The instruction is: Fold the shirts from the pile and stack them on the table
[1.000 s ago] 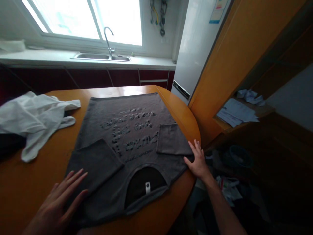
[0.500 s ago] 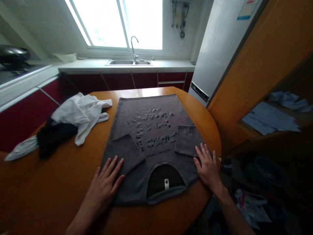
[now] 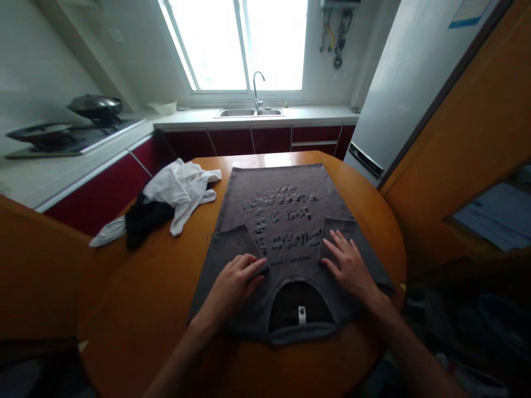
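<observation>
A dark grey T-shirt (image 3: 286,221) with raised lettering lies spread on the wooden table, its neck opening towards me. Both short sleeves are folded inward over its front. At the inner corner of the left sleeve, my left hand (image 3: 236,276) is closed, fingers together and thumb beneath, on the cloth. My right hand (image 3: 348,262) rests on the right sleeve (image 3: 336,226) with fingers spread and the thumb by the sleeve's inner edge. A small white label (image 3: 302,314) shows inside the collar.
On the table's left side lie a crumpled white garment (image 3: 178,185) and a black one (image 3: 147,218). Beyond the wooden table (image 3: 136,293) are a counter with a sink (image 3: 236,113), a stove with pans (image 3: 95,108) at left, and a fridge (image 3: 381,88) at right.
My left hand has moved right from lying flat to the sleeve's inner corner, its fingers now closed. My right hand has slid inward onto the right sleeve. The view has turned left.
</observation>
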### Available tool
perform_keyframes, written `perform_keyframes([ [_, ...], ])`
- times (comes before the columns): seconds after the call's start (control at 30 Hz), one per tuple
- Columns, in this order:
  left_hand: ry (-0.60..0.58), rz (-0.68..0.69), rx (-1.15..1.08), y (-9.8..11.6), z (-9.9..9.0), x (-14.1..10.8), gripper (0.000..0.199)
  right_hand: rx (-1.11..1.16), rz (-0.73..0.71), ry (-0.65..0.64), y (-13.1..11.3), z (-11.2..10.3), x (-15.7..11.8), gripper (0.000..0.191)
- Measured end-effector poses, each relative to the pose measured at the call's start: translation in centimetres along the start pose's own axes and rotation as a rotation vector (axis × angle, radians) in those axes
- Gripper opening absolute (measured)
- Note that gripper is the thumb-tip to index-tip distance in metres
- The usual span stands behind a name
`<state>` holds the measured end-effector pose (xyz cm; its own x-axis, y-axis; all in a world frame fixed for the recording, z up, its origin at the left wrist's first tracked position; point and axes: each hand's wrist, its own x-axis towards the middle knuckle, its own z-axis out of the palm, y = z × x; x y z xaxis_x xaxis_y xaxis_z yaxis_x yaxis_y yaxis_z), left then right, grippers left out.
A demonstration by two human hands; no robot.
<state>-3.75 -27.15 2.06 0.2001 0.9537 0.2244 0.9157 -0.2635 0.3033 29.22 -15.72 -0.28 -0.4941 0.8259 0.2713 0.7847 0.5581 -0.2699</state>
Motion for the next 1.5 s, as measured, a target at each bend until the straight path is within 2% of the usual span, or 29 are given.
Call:
perform_keyframes([
  [0.13, -0.018, -0.018, -0.067, 1.0, 1.3, 0.4, 0.023, 0.114, -0.006, 0.017, -1.5, 0.6, 0.5, 0.033],
  [0.23, 0.022, -0.061, -0.102, 0.8, 2.1, 0.1, 0.022, 0.160, 0.035, -0.038, -1.7, 0.8, 0.3, 0.016],
  [0.37, 0.049, -0.065, -0.137, 0.5, 2.3, 0.2, 0.020, 0.199, 0.059, -0.093, -1.5, 1.0, 0.4, 0.011],
  [0.57, 0.031, -0.020, -0.188, 0.7, 2.3, 0.4, 0.022, 0.255, 0.126, -0.031, -1.8, 1.2, 0.7, 0.018],
  [0.73, -0.017, -0.027, -0.120, 0.6, 0.7, 0.9, 0.023, 0.286, 0.133, -0.082, -1.7, 0.4, 1.2, 0.027],
  [0.87, 0.138, -0.165, -0.039, -1.0, -0.6, 3.1, 0.031, 0.249, 0.164, 0.108, -0.6, 0.0, 3.4, 0.035],
  [0.97, 0.236, -0.263, 0.057, -2.8, 0.4, 4.8, 0.041, 0.141, 0.187, 0.166, 0.2, 0.7, 5.6, 0.043],
  [1.07, 0.208, -0.341, 0.159, -4.2, 2.7, 5.3, 0.053, 0.023, 0.234, 0.120, 0.4, 2.5, 7.1, 0.055],
  [1.2, 0.121, -0.370, 0.229, -4.6, 4.8, 4.8, 0.062, -0.086, 0.274, -0.033, 0.2, 4.8, 7.3, 0.065],
  [1.37, 0.012, -0.424, 0.327, -4.3, 4.7, 4.8, 0.064, -0.172, 0.325, -0.109, 0.1, 5.5, 7.1, 0.064],
  [1.5, -0.001, -0.428, 0.353, -4.2, 4.6, 5.0, 0.065, -0.191, 0.330, -0.132, 0.0, 5.2, 7.3, 0.064],
])
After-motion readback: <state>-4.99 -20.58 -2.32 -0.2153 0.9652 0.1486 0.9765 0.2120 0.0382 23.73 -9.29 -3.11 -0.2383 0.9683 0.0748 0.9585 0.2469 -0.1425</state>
